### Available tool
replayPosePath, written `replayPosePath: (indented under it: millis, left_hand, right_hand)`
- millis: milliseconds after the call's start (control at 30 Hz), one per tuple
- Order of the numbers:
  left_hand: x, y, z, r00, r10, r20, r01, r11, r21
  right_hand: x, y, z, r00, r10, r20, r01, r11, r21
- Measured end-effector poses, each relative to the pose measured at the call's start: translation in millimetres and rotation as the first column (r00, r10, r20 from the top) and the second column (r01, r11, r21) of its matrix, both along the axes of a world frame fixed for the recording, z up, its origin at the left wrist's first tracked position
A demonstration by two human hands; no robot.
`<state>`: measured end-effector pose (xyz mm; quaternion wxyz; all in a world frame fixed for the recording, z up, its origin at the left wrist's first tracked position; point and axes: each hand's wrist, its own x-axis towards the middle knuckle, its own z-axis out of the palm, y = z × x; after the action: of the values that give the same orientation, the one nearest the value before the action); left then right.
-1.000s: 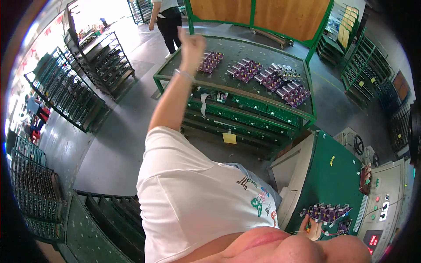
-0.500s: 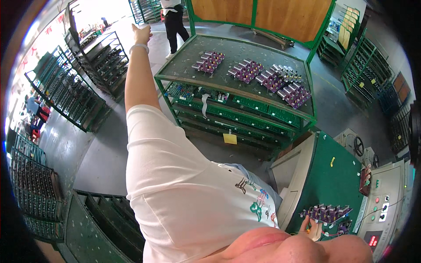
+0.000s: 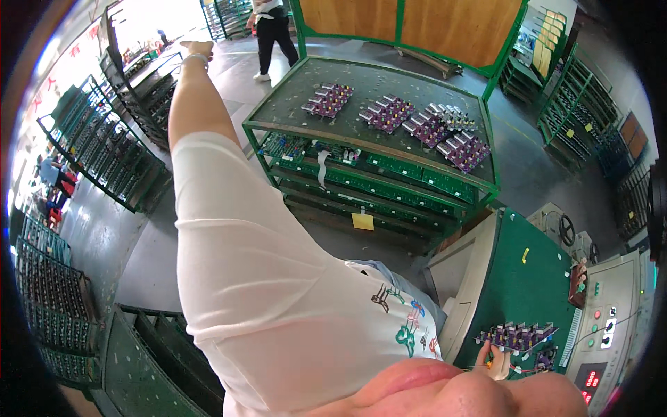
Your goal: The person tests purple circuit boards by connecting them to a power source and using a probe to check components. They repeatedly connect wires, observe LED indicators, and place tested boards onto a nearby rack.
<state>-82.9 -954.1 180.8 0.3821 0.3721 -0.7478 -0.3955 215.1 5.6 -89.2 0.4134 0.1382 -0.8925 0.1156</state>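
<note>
My left arm stretches far out to the upper left, a pale band round its wrist. At its end my left hand (image 3: pixel 197 50) looks loosely closed, small and partly washed out, with nothing visible in it. In the lower right my right hand (image 3: pixel 490 360) grips the left edge of a purple circuit board (image 3: pixel 517 336) set with several tall parts. That board is over a green work surface (image 3: pixel 517 278). Thin wires and another small purple board (image 3: pixel 546 358) lie close by. The face's lower edge hides part of the right hand and forearm.
A green-framed trolley (image 3: pixel 278 104) carries several purple boards (image 3: pixel 387 113) on top and green boards (image 3: pixel 396 167) below. A control panel (image 3: pixel 603 316) with buttons and a red display edges the work surface. Racks (image 3: pixel 104 142) stand left; another person (image 3: pixel 274 35) stands beyond the trolley.
My left arm has swung left and its hand has turned. The right hand and its circuit board have stayed put. Beyond the trolley, the other person has shifted slightly left.
</note>
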Motion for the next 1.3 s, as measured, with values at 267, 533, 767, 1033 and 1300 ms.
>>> replayPosePath:
  millis: [267, 533, 767, 1033, 1300]
  left_hand:
    - [-0.6, -16.5, 21.7, 0.98, 0.112, 0.166, -0.083, 0.982, -0.171]
    - [-37.7, -38.4, 14.3, 0.979, 0.154, 0.136, -0.111, 0.953, -0.283]
    - [-56.3, 115.8, -2.6, 0.97, 0.243, -0.027, -0.243, 0.95, -0.195]
    - [-82.2, 135.9, 9.7, 0.915, -0.251, 0.316, 0.371, 0.833, -0.41]
    - [-36.0, 496.3, -84.7, -0.153, -0.847, 0.509, 0.985, -0.173, 0.008]
  right_hand:
    - [-2.3, -5.3, 6.8, 0.999, 0.031, -0.026, -0.033, 0.998, -0.05]
    - [-4.0, 3.9, -6.9, 0.999, 0.034, 0.005, -0.034, 0.998, -0.054]
    - [-1.3, 0.7, 2.5, 1.0, -0.003, -0.01, 0.003, 1.0, -0.003]
    - [3.7, 6.6, -3.4, 0.999, -0.02, 0.031, 0.021, 1.0, -0.011]
    - [3.1, -10.1, 13.3, 0.995, -0.1, -0.017, 0.1, 0.995, -0.005]
